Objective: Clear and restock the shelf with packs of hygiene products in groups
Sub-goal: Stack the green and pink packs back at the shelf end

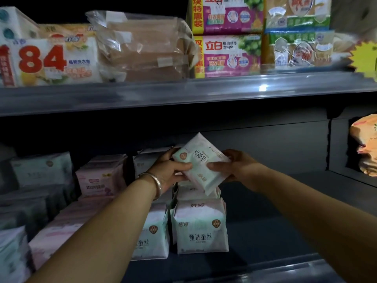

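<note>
A pale green-and-white hygiene pack is held tilted and upside down above the lower shelf. My left hand, with a silver bangle at the wrist, grips its left edge. My right hand grips its right edge, thumb on the front. Just under it stands a row of matching packs, with a second row to the left. Pink packs and mint packs fill the shelf further left.
The right half of the lower shelf is dark bare board. The upper shelf carries boxed soap: an "84" pack, clear-wrapped brown bars, pink-and-green boxes. An orange pack shows at the far right.
</note>
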